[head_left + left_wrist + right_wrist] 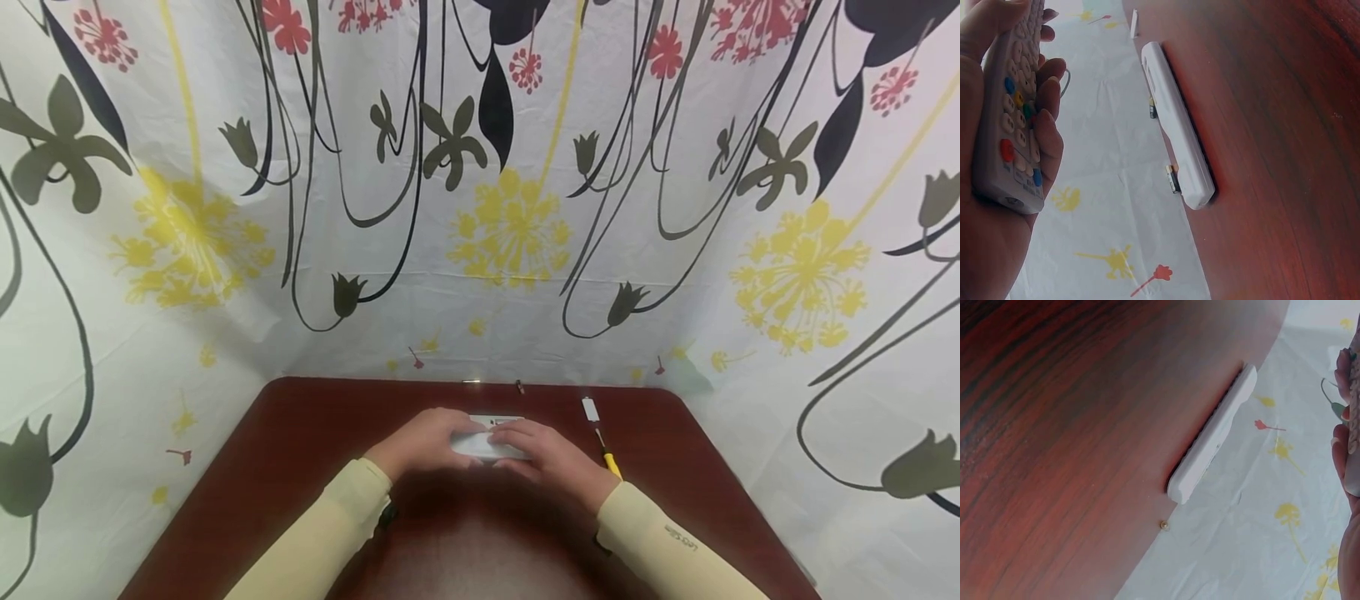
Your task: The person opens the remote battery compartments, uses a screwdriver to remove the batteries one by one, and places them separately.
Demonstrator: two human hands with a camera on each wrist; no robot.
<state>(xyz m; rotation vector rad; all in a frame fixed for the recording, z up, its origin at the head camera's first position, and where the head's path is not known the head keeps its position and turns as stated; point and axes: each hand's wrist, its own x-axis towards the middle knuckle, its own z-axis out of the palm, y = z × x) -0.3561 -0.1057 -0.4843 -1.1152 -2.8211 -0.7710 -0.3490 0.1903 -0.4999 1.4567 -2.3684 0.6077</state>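
Remote control (480, 450), pale, buttoned: held in both hands over the middle of the dark red table (300, 442). Left hand (425, 442): fingers curled round one end, gap narrow, filled by the remote. Right hand (551, 454): fingers bent over the other end; exact fingertip contact underneath hidden. White casing (1180, 128), likely a second remote: lying on the table just beyond the hands. Batteries (1172, 180), two: loose near the far edge, apart from each other. White cover piece (591, 409): to the right, just beyond the yellow-handled screwdriver (610, 462). Handling, as judged: both ends evenly supported, grip firm without twisting, height low over the table, right wrist clear of the screwdriver.
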